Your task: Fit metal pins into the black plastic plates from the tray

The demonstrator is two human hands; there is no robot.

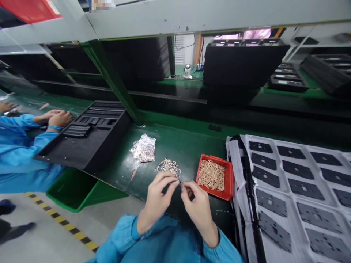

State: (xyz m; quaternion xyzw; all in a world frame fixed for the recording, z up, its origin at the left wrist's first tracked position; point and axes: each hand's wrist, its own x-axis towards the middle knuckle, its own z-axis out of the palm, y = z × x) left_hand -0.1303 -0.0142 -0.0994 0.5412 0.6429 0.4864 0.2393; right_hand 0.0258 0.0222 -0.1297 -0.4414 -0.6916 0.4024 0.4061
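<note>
Above the front edge of the green bench, my left hand (161, 191) and my right hand (197, 204) are close together, each with thumb and fingers pinched. A tiny part (180, 182), partly dark, shows between the fingertips; its exact kind is too small to tell. Just beyond my left fingers lies a loose pile of small light and dark pieces (168, 166). To the right of my right hand, a red tray (230, 182) holds many small tan strip-like pieces (211, 174). Clear plastic bags (144, 148) with small parts inside lie farther back on the left.
White trays (292, 204) of flat dark plates are stacked at the right. A black case (87, 149) stands at the left, beside a co-worker's hands (59, 118). Below it is a green bin (79, 190). A green post (112, 80) rises behind the bench.
</note>
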